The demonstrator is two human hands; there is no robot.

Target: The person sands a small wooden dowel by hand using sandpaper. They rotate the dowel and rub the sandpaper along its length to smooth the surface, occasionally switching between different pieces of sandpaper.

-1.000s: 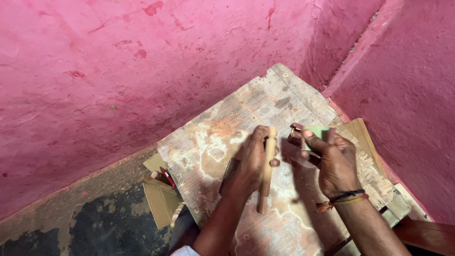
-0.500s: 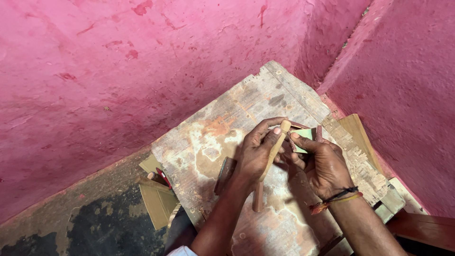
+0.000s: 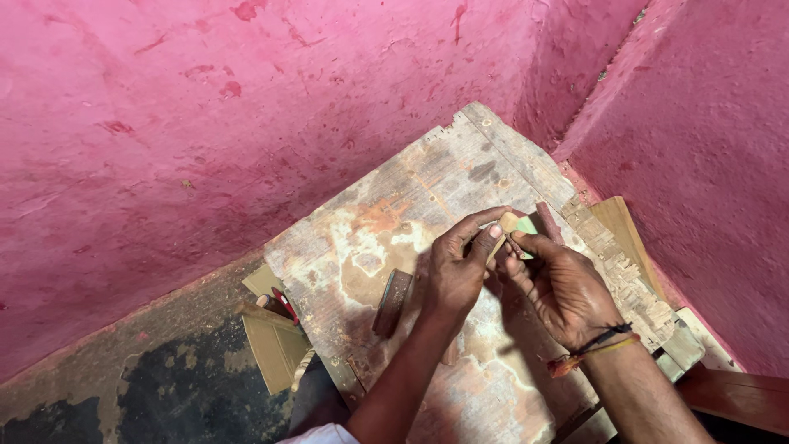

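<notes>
Both my hands meet over a worn, stained wooden board (image 3: 386, 214) set in a pink corner. My left hand (image 3: 456, 267) wraps a slim wooden stick (image 3: 503, 226), of which only the pale rounded tip shows above the fingers. My right hand (image 3: 559, 284) pinches the same tip together with a small pale green piece (image 3: 526, 224); thread bands circle that wrist. A small dark wooden block (image 3: 392, 302) lies on the board just left of my left hand.
Pink plastered walls (image 3: 205, 123) close in behind and at the right. Left of the board, on the dark floor (image 3: 164, 386), lie cardboard pieces (image 3: 275, 349) and a red-handled tool (image 3: 285, 304). Wooden slats (image 3: 625, 238) are stacked along the board's right edge.
The stick has turned more upright and slid into my left fist, so now only its tip shows. My hands have drawn closer together around that tip.
</notes>
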